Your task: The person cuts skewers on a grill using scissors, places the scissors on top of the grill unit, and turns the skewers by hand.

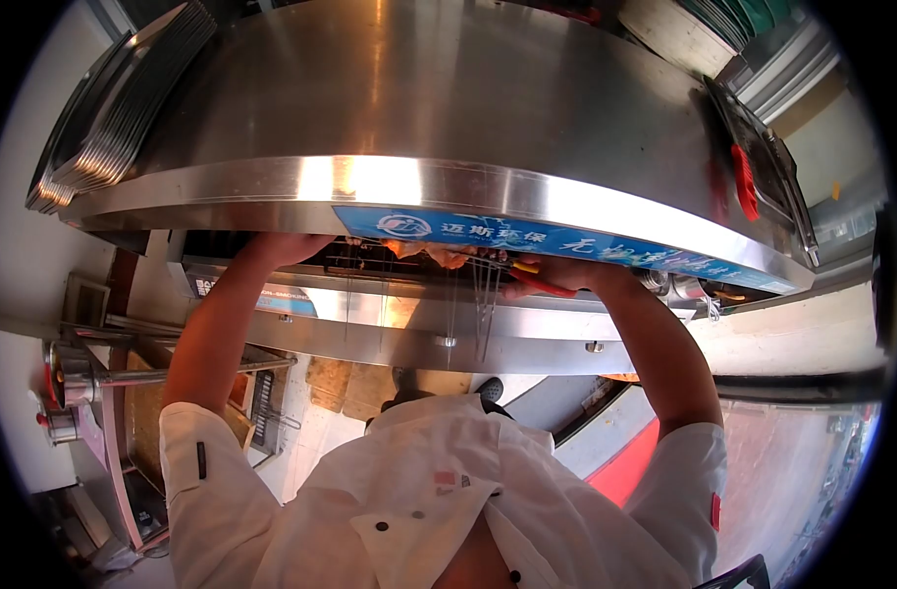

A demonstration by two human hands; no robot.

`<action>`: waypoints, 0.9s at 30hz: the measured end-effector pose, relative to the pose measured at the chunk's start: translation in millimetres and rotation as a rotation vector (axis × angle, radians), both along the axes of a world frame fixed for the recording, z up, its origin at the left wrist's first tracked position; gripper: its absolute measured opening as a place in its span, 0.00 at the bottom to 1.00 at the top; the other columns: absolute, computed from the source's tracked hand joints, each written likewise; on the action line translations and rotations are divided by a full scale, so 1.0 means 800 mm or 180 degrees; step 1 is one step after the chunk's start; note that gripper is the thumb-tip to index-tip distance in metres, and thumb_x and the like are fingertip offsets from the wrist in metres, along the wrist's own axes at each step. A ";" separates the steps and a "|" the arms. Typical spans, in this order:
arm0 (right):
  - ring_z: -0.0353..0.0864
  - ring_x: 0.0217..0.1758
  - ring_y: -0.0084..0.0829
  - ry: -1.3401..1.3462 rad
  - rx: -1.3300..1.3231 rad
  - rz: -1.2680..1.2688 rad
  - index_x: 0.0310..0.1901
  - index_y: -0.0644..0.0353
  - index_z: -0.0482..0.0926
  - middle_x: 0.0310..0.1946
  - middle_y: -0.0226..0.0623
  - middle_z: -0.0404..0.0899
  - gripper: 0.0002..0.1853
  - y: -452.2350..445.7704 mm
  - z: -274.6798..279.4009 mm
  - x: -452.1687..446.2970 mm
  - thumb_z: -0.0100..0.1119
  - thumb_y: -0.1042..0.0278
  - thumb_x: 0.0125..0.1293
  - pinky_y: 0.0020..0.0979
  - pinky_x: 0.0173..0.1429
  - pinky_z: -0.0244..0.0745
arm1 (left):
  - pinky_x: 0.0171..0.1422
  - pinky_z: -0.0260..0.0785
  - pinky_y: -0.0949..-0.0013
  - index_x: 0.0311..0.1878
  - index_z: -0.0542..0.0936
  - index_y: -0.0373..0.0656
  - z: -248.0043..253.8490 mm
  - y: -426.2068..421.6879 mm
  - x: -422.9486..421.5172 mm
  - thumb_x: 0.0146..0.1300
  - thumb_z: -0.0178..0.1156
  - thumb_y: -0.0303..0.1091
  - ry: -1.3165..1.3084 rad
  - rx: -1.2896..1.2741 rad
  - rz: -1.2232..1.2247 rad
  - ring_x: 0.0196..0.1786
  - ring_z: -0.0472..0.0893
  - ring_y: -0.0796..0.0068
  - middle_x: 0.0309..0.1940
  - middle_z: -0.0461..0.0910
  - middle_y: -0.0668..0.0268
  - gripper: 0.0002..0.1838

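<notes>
My left hand (293, 247) reaches under the front edge of the steel hood, its fingers mostly hidden there. On the other side, my right hand (566, 272) is also under the edge, closed around a tool with red and yellow handles (545, 282); its working end is hidden. Between the hands, browned pieces of meat (427, 253) show just beneath the blue sign. Thin metal skewers (484, 309) stick out from the grill (399, 306) toward me, close to the right hand.
The wide steel hood (448, 108) overhangs the grill. Stacked metal trays (125, 108) lean at its left end. A dark tray (758, 157) and a red-handled item (744, 184) lie at the right. Below left stands a shelf frame (125, 432).
</notes>
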State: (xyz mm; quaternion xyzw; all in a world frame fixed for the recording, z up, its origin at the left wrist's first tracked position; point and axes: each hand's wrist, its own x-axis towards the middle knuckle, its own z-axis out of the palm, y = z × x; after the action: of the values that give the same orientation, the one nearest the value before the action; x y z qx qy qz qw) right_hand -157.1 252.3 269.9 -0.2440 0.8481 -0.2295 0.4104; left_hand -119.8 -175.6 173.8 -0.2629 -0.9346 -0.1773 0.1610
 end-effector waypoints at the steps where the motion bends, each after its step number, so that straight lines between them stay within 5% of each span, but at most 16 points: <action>1: 0.75 0.64 0.44 0.0001 -0.0003 0.0006 0.63 0.52 0.74 0.60 0.41 0.76 0.41 -0.001 0.001 -0.001 0.72 0.36 0.52 0.41 0.70 0.68 | 0.49 0.74 0.58 0.48 0.80 0.44 -0.001 -0.001 0.000 0.62 0.67 0.41 0.0001 -0.0003 0.0006 0.48 0.80 0.59 0.46 0.80 0.60 0.16; 13: 0.74 0.63 0.49 0.0209 0.0712 0.0286 0.60 0.51 0.76 0.59 0.45 0.76 0.42 0.010 -0.030 -0.016 0.62 0.25 0.54 0.47 0.67 0.69 | 0.51 0.75 0.58 0.50 0.80 0.43 -0.043 -0.030 -0.015 0.65 0.64 0.42 0.0115 -0.0016 0.0108 0.48 0.81 0.58 0.46 0.81 0.59 0.16; 15: 0.75 0.63 0.49 -0.0040 0.0387 -0.0225 0.60 0.52 0.76 0.58 0.45 0.77 0.43 0.010 -0.023 -0.010 0.63 0.24 0.53 0.47 0.67 0.69 | 0.63 0.69 0.59 0.59 0.75 0.45 -0.055 -0.042 -0.021 0.66 0.62 0.49 -0.0328 -0.0497 0.0451 0.58 0.75 0.61 0.57 0.77 0.61 0.24; 18: 0.76 0.63 0.48 0.0007 0.0479 -0.0159 0.59 0.53 0.77 0.57 0.45 0.77 0.42 0.004 -0.011 -0.007 0.63 0.25 0.54 0.44 0.66 0.70 | 0.68 0.65 0.58 0.61 0.73 0.46 -0.034 -0.030 -0.016 0.67 0.59 0.53 -0.0857 -0.0728 0.0796 0.63 0.72 0.61 0.60 0.74 0.60 0.26; 22: 0.77 0.61 0.46 -0.0830 -0.0031 -0.0779 0.58 0.54 0.77 0.57 0.44 0.77 0.42 0.008 -0.047 -0.023 0.63 0.25 0.55 0.42 0.66 0.70 | 0.68 0.65 0.58 0.61 0.74 0.46 -0.011 -0.009 -0.012 0.66 0.59 0.53 -0.0887 -0.0950 0.0940 0.63 0.72 0.61 0.60 0.74 0.61 0.26; 25: 0.77 0.61 0.45 -0.0119 0.0436 -0.0144 0.58 0.54 0.77 0.55 0.44 0.78 0.41 -0.003 -0.034 -0.019 0.63 0.26 0.55 0.41 0.66 0.70 | 0.68 0.65 0.57 0.60 0.74 0.46 -0.005 -0.002 -0.011 0.66 0.58 0.54 -0.0865 -0.0968 0.0955 0.62 0.72 0.61 0.59 0.75 0.61 0.26; 27: 0.78 0.60 0.45 -0.0354 0.0347 -0.0197 0.57 0.54 0.78 0.53 0.45 0.80 0.40 -0.003 -0.047 -0.026 0.63 0.26 0.55 0.41 0.65 0.70 | 0.57 0.73 0.57 0.52 0.79 0.46 -0.001 0.003 -0.008 0.67 0.56 0.49 -0.0360 -0.0969 0.0916 0.52 0.79 0.59 0.49 0.81 0.61 0.19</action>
State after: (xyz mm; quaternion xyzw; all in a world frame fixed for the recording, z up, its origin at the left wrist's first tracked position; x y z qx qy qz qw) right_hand -178.0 250.1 232.7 -0.1818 0.8424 -0.2088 0.4623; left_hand -126.6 -173.4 173.0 -0.1376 -0.9861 -0.0237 0.0905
